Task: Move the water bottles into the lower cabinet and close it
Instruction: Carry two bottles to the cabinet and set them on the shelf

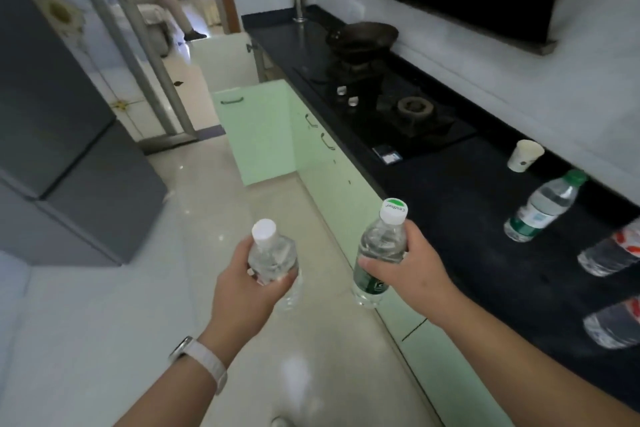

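Observation:
My left hand (242, 279) grips a clear water bottle with a white cap (272, 253), held over the floor. My right hand (410, 269) grips a second bottle with a green label and a white and green cap (379, 253), beside the cabinet fronts. On the black counter (460, 218) stands a green-capped bottle (543, 206), and two red-labelled bottles (611, 253) (614, 322) lie at the right edge. Ahead, a pale green lower cabinet door (256, 133) stands swung open; the cabinet's inside is hidden behind it.
A gas hob (391, 114) with a dark wok (362, 38) fills the counter's far part. A paper cup (524, 155) stands near the wall. A grey fridge (52, 135) lines the left side. Beyond the sliding doorway a person sits. A second, white door (225, 62) is open farther back.

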`<action>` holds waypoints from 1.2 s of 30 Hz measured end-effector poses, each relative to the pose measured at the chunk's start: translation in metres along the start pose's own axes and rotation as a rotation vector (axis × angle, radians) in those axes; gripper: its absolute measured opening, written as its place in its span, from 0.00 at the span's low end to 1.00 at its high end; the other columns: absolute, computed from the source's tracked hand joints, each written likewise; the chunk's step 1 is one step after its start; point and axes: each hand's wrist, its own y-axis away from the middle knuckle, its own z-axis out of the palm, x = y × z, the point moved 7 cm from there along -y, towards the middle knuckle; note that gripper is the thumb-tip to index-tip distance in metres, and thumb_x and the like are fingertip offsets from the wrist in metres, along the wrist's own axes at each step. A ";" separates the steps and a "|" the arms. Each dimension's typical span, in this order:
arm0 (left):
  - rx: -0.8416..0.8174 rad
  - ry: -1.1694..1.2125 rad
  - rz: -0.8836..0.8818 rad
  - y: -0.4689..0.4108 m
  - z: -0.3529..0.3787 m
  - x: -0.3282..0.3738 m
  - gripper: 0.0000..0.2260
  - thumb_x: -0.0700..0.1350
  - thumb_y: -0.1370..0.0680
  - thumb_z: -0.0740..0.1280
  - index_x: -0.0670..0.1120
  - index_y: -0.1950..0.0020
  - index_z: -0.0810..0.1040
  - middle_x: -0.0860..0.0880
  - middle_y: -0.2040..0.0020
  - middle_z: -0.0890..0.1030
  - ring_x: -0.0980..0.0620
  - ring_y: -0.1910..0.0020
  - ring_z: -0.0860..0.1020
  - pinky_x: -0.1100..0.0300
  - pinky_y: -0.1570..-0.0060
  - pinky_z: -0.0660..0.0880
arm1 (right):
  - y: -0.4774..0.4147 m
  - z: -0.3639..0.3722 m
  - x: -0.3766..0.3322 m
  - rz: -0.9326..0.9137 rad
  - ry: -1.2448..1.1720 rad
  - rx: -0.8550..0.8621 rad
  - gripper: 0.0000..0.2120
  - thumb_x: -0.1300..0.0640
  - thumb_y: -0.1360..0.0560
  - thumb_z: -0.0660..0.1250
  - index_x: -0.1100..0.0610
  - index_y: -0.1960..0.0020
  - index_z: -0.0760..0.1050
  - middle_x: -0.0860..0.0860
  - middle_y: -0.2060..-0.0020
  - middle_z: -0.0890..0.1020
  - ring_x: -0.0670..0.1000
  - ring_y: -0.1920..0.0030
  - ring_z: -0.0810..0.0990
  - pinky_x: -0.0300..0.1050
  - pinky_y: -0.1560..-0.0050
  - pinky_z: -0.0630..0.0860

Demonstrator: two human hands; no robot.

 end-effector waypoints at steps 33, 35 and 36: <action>0.404 -0.044 -0.230 -0.261 -0.193 -0.084 0.29 0.47 0.32 0.81 0.60 0.36 0.73 0.64 0.48 0.81 0.72 0.53 0.78 0.68 0.53 0.74 | -0.307 0.290 -0.167 -0.169 0.022 -0.356 0.22 0.53 0.35 0.80 0.41 0.48 0.72 0.41 0.53 0.82 0.40 0.53 0.81 0.44 0.47 0.77; 0.408 -0.053 -0.214 -0.290 -0.188 -0.076 0.28 0.45 0.32 0.81 0.63 0.39 0.73 0.64 0.48 0.81 0.71 0.52 0.79 0.71 0.54 0.73 | -0.337 0.290 -0.174 -0.175 0.024 -0.365 0.24 0.52 0.35 0.80 0.42 0.45 0.72 0.40 0.52 0.82 0.41 0.52 0.81 0.46 0.46 0.77; 0.420 -0.058 -0.209 -0.303 -0.186 -0.072 0.28 0.45 0.32 0.81 0.64 0.40 0.73 0.64 0.48 0.81 0.70 0.52 0.79 0.71 0.54 0.73 | -0.351 0.290 -0.178 -0.172 0.024 -0.371 0.25 0.53 0.35 0.80 0.42 0.44 0.72 0.40 0.52 0.81 0.41 0.52 0.80 0.46 0.46 0.78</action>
